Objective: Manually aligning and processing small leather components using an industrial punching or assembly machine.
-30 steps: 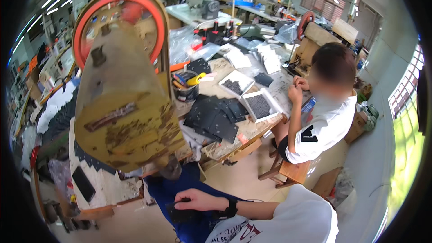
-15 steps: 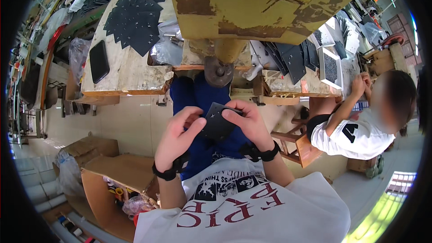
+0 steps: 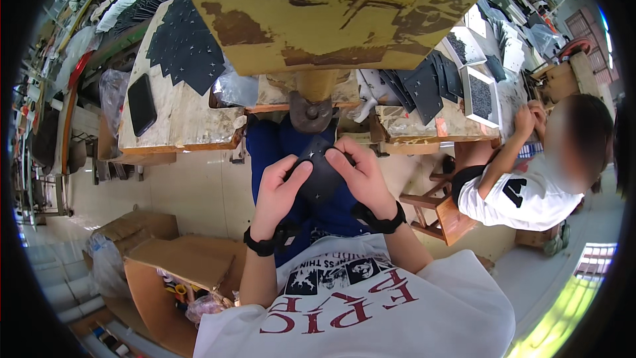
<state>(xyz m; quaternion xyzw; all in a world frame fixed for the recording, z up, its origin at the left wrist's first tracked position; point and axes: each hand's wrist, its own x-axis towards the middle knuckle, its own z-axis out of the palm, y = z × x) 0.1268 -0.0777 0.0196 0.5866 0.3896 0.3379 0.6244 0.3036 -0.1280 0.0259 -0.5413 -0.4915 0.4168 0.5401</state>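
We have our left hand (image 3: 277, 189) nearly closed, its thumb and fingers gripping the left edge of a small black piece (image 3: 318, 182). The piece lies just right of that hand, above our blue trousers (image 3: 264, 152); its long axis runs away from us, the far end pointing at the metal machine foot (image 3: 310, 118). Our right hand (image 3: 363, 176), equally near, pinches the right edge.

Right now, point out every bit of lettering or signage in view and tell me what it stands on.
White shirt: large dark-red capitals, smaller black lettering; wording not copied.
Co-worker's sleeve: one bold black letter-like mark.
Black piece in the left hand and right hand: star-like marks, no readable words.
Anything inside the cardboard box or farther off: too small or blurred to read.
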